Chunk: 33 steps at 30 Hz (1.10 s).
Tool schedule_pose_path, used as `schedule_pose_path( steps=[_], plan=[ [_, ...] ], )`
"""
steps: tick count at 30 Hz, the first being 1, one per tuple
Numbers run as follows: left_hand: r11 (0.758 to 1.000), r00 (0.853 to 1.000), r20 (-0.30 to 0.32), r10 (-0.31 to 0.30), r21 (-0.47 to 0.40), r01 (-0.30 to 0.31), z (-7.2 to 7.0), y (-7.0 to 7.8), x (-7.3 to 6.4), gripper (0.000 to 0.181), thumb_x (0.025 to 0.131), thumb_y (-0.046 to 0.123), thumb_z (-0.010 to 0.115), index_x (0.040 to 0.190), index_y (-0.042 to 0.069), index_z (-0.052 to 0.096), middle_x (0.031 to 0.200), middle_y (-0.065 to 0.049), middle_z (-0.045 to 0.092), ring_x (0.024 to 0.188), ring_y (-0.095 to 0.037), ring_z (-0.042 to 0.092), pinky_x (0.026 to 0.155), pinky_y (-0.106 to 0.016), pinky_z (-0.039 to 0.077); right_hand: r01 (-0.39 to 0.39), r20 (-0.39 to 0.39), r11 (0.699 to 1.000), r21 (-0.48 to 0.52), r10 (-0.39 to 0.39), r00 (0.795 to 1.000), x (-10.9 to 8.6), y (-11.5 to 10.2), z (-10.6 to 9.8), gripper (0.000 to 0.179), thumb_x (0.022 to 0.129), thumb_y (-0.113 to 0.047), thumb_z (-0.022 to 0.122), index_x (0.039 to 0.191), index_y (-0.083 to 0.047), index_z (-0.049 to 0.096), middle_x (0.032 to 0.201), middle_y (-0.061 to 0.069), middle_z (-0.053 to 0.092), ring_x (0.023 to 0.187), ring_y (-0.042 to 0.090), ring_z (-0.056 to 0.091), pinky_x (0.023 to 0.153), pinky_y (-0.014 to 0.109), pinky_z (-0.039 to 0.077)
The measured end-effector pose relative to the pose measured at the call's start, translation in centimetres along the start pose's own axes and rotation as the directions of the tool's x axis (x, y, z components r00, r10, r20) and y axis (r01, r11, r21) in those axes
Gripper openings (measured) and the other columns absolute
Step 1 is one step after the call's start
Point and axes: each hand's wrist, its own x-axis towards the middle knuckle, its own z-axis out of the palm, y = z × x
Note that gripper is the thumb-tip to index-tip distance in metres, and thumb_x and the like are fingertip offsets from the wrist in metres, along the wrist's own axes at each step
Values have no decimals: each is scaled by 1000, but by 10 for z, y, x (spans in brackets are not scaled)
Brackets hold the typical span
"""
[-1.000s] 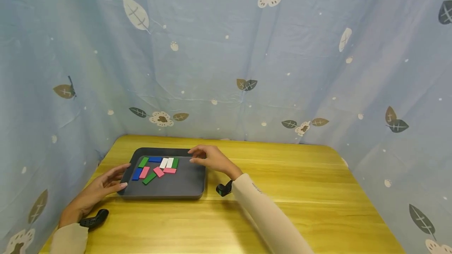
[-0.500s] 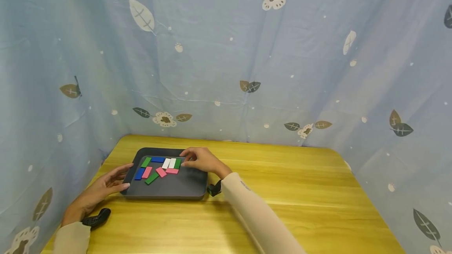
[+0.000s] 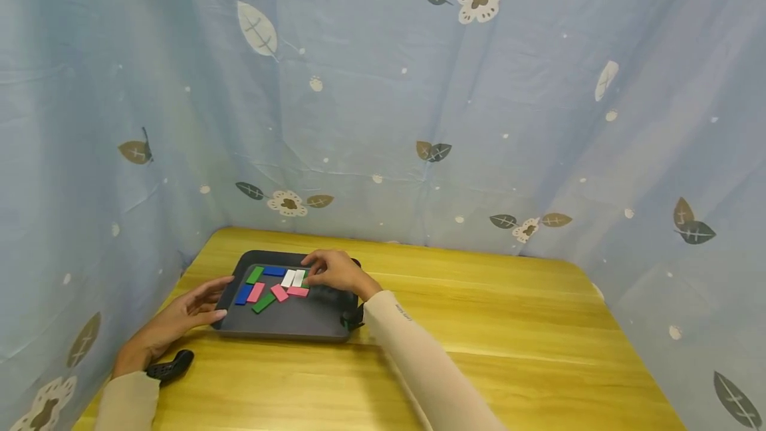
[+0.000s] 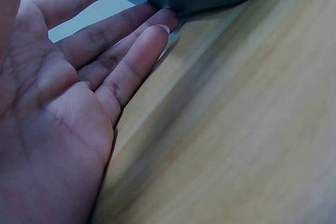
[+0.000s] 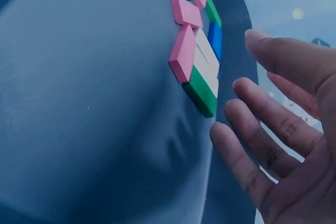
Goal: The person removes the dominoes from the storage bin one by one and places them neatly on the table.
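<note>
A dark grey tray (image 3: 287, 326) holds several small flat rectangular blocks. Two white blocks (image 3: 293, 278) lie side by side, with a green block (image 5: 201, 93) against their right side and a pink block (image 5: 182, 53) along their near ends. My right hand (image 3: 340, 273) hovers over the tray's back right part, fingers loosely bent and holding nothing. In the head view it partly covers that green block; the right wrist view shows its fingertips apart from the blocks. My left hand (image 3: 178, 322) rests its fingertips against the tray's left wall, fingers extended.
Farther left in the tray lie blue (image 3: 274, 271), green (image 3: 264, 303) and pink (image 3: 256, 292) blocks. Underneath is a yellow wood-grain table (image 3: 479, 331). A blue patterned curtain (image 3: 371, 98) encloses its back and sides. Each wrist wears a black device (image 3: 171, 367).
My right hand has moved left over the tray, from its right rim to beside the green block and white blocks. My left hand stays at the tray's left wall. The head view has shifted slightly.
</note>
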Motion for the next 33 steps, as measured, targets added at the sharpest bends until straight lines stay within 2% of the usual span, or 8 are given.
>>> schedule_pose_path(
  steps=[4, 8, 15, 27, 33],
  plan=[
    [1000, 1000, 1, -2, 7, 2, 1, 1, 1, 69, 104, 21, 65, 163, 18, 30, 161, -19, 29, 121, -15, 50, 88, -39, 53, -35, -5, 999, -38, 35, 999, 3, 2, 4, 43, 92, -17, 80, 132, -6, 67, 92, -4, 70, 80, 7, 63, 73, 25, 52],
    [1000, 1000, -2, -1, 15, 1, 1, 2, 3, 68, 103, 21, 65, 163, 18, 31, 161, -18, 29, 124, -23, 48, 89, -40, 52, -83, -31, 994, -66, 81, 996, 4, 9, 7, 44, 90, -15, 82, 131, -6, 68, 87, -1, 70, 73, 9, 63, 70, 26, 52],
    [1000, 1000, -1, -8, -6, 8, 2, 1, 6, 70, 102, 20, 66, 162, 17, 31, 159, -19, 32, 123, -30, 48, 89, -38, 53, -142, -62, 988, -63, 138, 988, 6, 21, 11, 42, 89, -16, 83, 128, -7, 70, 83, -2, 69, 68, 11, 63, 65, 26, 52],
    [1000, 1000, -11, 3, 13, -3, -1, -3, 7, 68, 102, 20, 66, 162, 18, 33, 159, -17, 34, 124, -34, 45, 91, -43, 50, -175, -113, 982, -70, 166, 980, 13, 26, 22, 43, 87, -24, 86, 125, -10, 73, 81, -4, 66, 68, 11, 60, 63, 26, 50],
    [1000, 1000, -12, 15, 11, -15, -4, -6, 7, 68, 102, 20, 67, 162, 18, 34, 159, -18, 33, 125, -34, 44, 93, -47, 47, -162, -103, 982, -101, 152, 983, 15, 25, 23, 38, 92, -24, 81, 126, -10, 73, 80, -5, 66, 68, 10, 60, 63, 26, 50]
  ],
)
